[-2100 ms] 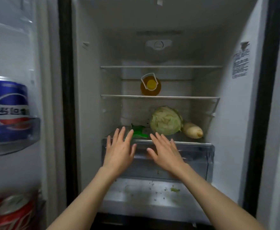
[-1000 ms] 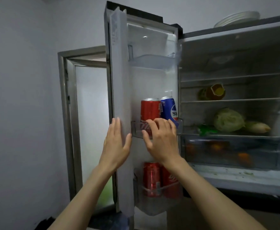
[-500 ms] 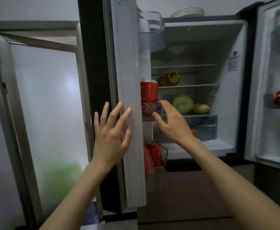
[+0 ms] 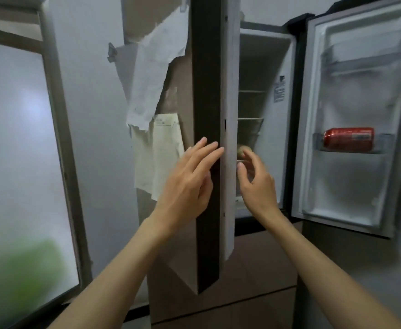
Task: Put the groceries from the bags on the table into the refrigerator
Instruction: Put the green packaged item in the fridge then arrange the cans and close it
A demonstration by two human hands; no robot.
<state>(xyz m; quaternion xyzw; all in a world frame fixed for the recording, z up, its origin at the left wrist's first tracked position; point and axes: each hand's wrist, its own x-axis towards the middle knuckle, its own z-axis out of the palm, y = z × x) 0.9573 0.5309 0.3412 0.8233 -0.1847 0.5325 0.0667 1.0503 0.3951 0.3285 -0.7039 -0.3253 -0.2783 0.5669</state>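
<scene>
Left hand: left hand (image 4: 190,184) is spread flat, fingers straight, laid against the dark outer edge of the left door (image 4: 206,162); it grips nothing
Right hand: right hand (image 4: 257,184) is loosely open with fingers curled, just beside the door's pale inner edge, holding nothing; whether the fingertips touch the door is hard to tell
Left door: seen edge-on, nearly hiding the refrigerator (image 4: 263,67) interior; torn papers (image 4: 156,98) hang on its outer face
Interior: a narrow strip shows wire shelves (image 4: 250,119) and a small pale rounded item (image 4: 242,149), possibly a vegetable
Right door: right door (image 4: 351,115) is swung wide open, a red can (image 4: 348,138) lying on its side in the door bin
Far left: a frosted glass panel (image 4: 16,162) in a metal frame
</scene>
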